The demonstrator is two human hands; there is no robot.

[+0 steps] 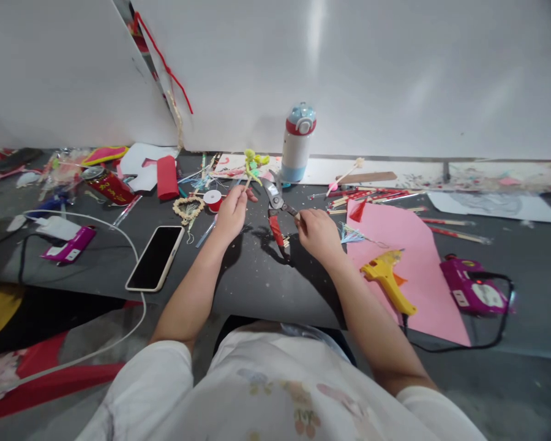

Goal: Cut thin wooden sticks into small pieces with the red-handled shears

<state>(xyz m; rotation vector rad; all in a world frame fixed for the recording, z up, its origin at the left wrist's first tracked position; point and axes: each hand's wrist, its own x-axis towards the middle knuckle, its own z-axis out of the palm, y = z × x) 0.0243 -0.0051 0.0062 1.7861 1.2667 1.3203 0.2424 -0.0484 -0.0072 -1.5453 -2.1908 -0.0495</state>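
My left hand (233,213) is closed around a thin stick whose top carries a yellow-green fuzzy figure (253,163), perhaps of pipe cleaner. Between my hands are pruning shears (275,199), their blades apart and pointing away from me, near the stick. My right hand (319,236) grips one handle of the shears; the other red handle (276,229) stands off to its left, free of my fingers. Small cut stick pieces (286,242) lie beside that free handle. Just left of my left hand are a red ribbon spool (212,200) and a beige heart-shaped braid (188,210).
A water bottle (297,144) stands beyond the shears. On the right, a yellow glue gun (388,278) rests on pink paper (425,257), its cord running to a purple box (472,288). Left lie a phone (156,258), a red can (109,185) and a white cable (131,245).
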